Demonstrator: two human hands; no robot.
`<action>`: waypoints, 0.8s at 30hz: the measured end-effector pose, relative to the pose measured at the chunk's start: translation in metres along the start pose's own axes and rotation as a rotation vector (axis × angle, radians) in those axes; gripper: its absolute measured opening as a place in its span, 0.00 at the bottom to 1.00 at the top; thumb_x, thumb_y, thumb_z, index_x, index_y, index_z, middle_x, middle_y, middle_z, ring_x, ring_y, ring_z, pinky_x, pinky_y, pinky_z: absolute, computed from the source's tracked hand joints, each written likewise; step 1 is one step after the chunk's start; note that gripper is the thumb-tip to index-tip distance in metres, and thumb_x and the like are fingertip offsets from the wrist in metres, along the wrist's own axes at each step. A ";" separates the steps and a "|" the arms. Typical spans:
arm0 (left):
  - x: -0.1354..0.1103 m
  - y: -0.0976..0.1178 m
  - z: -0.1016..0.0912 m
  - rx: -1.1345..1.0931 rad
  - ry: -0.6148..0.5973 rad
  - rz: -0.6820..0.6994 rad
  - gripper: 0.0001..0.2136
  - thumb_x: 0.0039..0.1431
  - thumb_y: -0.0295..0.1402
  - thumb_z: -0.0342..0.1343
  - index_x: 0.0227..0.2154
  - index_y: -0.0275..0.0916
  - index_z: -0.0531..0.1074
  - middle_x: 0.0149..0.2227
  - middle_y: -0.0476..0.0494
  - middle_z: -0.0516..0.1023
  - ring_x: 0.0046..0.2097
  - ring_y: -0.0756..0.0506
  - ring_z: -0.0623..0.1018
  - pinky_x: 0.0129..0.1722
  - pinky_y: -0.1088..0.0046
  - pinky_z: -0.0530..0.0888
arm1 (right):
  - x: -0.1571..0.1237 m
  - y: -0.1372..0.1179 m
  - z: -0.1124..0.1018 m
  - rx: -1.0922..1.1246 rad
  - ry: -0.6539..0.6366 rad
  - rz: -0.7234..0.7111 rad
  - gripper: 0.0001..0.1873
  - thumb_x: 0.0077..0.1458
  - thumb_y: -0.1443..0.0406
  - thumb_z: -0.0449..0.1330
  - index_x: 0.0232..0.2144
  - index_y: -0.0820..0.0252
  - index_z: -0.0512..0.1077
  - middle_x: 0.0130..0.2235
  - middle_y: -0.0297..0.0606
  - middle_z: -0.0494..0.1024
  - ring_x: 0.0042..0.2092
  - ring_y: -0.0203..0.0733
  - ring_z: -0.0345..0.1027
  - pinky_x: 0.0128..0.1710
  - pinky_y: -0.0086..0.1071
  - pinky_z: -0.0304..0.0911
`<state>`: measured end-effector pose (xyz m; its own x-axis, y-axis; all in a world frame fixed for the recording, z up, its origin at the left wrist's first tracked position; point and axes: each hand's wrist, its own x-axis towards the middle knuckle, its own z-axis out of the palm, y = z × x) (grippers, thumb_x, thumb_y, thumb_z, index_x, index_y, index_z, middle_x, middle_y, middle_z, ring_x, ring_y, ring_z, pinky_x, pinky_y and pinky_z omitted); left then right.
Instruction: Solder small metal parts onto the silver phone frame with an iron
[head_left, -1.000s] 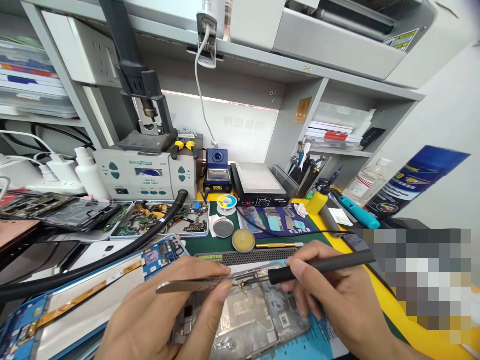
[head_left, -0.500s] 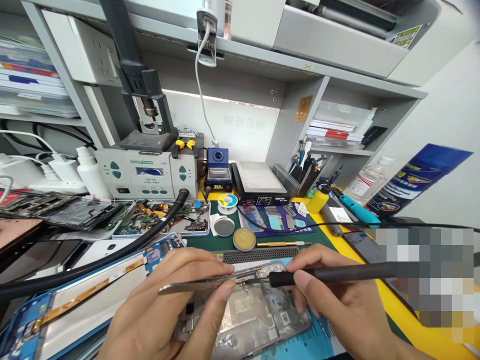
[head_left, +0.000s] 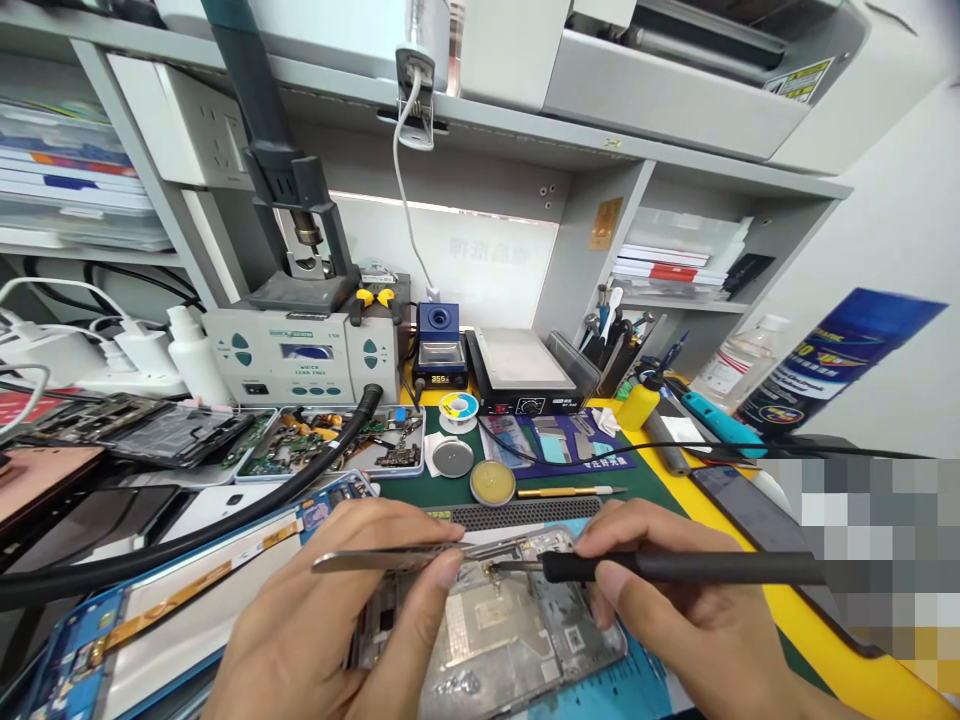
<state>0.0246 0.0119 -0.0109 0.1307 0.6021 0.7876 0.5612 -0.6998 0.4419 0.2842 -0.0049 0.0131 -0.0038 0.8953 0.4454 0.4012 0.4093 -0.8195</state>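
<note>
An opened phone frame (head_left: 510, 625) with bare metal shields lies on the mat at the bottom centre. My left hand (head_left: 337, 620) pinches steel tweezers (head_left: 375, 560), their tips reaching a small gold part near the frame's top edge. My right hand (head_left: 675, 610) grips a black soldering iron (head_left: 675, 568) like a pen; its tip touches the same spot from the right. Both hands rest over the phone frame.
A hot-air station (head_left: 300, 355) with a black hose (head_left: 225, 515), a small soldering station (head_left: 439, 355) and a heating plate (head_left: 525, 370) line the back. Trays of circuit boards (head_left: 330, 445), a flux tin (head_left: 493, 482), a solder spool (head_left: 457, 407), a disassembled tablet (head_left: 172, 600) and a blue spray can (head_left: 832, 355) surround the mat.
The soldering iron's handle has dropped to nearly level and its cable now trails right. The tweezers and both hands stay on the same spot; the view shifted slightly.
</note>
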 end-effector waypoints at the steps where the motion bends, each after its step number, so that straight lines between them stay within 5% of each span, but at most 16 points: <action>1: 0.000 -0.001 0.000 -0.004 0.001 0.004 0.07 0.76 0.31 0.59 0.50 0.51 0.78 0.43 0.53 0.87 0.44 0.46 0.88 0.43 0.72 0.86 | 0.001 -0.001 0.000 0.006 0.003 -0.005 0.09 0.61 0.69 0.69 0.33 0.49 0.86 0.25 0.29 0.82 0.23 0.37 0.73 0.25 0.28 0.70; 15: -0.001 -0.005 -0.002 0.028 -0.031 0.005 0.05 0.78 0.36 0.60 0.51 0.52 0.79 0.45 0.53 0.88 0.45 0.46 0.89 0.47 0.73 0.86 | 0.005 -0.005 0.000 -0.035 -0.013 -0.087 0.09 0.59 0.69 0.66 0.30 0.52 0.84 0.22 0.29 0.82 0.20 0.37 0.75 0.23 0.27 0.72; 24: -0.001 -0.011 -0.008 0.086 -0.112 0.047 0.06 0.78 0.36 0.59 0.52 0.51 0.79 0.46 0.53 0.89 0.47 0.47 0.90 0.49 0.75 0.86 | -0.005 0.012 0.000 -0.032 -0.096 0.003 0.08 0.66 0.66 0.65 0.34 0.54 0.84 0.28 0.33 0.81 0.23 0.38 0.74 0.23 0.29 0.69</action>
<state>0.0115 0.0159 -0.0134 0.2465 0.6118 0.7516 0.6198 -0.6957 0.3631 0.2891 -0.0042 0.0008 -0.0903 0.9098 0.4052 0.4304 0.4025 -0.8079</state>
